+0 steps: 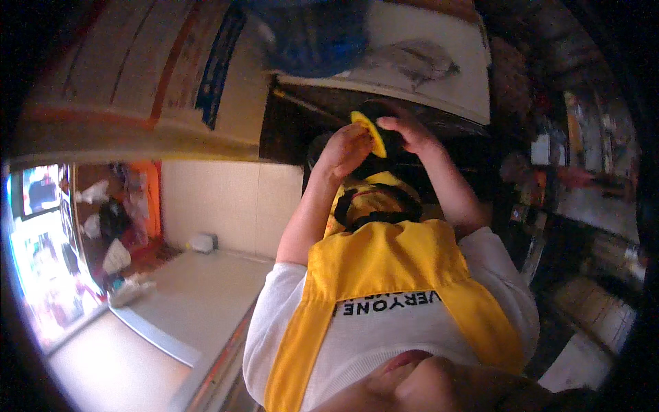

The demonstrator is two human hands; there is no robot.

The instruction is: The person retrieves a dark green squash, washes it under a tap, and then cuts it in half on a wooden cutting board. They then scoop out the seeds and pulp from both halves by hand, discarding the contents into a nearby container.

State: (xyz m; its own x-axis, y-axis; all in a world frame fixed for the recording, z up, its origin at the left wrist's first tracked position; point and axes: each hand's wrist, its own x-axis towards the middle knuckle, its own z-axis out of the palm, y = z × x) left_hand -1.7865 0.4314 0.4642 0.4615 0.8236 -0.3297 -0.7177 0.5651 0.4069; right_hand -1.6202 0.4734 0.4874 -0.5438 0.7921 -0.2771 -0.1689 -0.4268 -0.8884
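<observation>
My left hand [347,148] grips a thin yellow disc [371,133], which is tilted nearly edge-on. Close to the disc's right side is my right hand [409,133], with its fingers apart. I see nothing held in it, though the space between its fingers is dark. Below both hands, a yellow apron [391,252] covers my front over a white shirt [386,329] that bears writing. A black strap-like item [383,206] lies across the apron at my waist. The area just beyond my hands is too dark to make out.
Ahead stands a blurred blue container [316,38] beside a white surface with a clear plastic bag [417,59]. At left, a pale counter [206,288] adjoins a cream panel [231,206] and holds a small grey object [203,242]. Cluttered shelving [592,154] is at right.
</observation>
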